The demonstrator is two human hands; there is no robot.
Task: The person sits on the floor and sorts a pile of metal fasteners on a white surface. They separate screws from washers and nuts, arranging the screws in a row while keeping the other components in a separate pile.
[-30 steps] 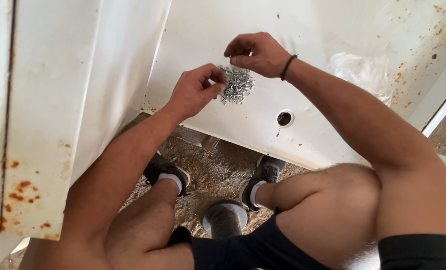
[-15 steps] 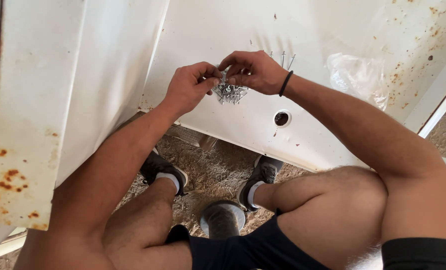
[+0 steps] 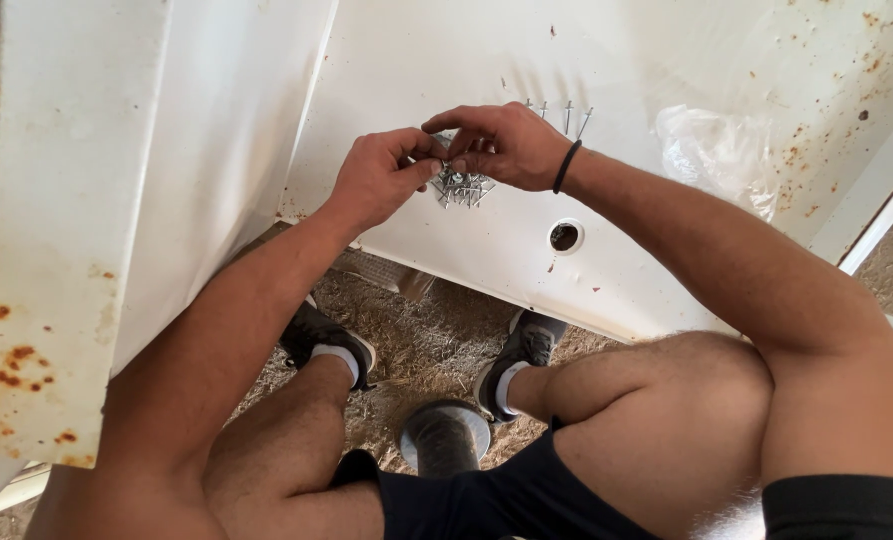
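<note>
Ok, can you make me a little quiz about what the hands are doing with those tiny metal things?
1. True or false: both hands touch the bunch of small metal screws.
2. Which hand wears a black band at the wrist: left or right?
3. What lies on the white rusty panel, right of the hands? A) clear plastic bag B) hammer C) red cup

Key:
1. True: left hand and right hand meet over the bunch.
2. Right.
3. A.

Bare arms, black wristband, black shorts, grey sneakers.
</note>
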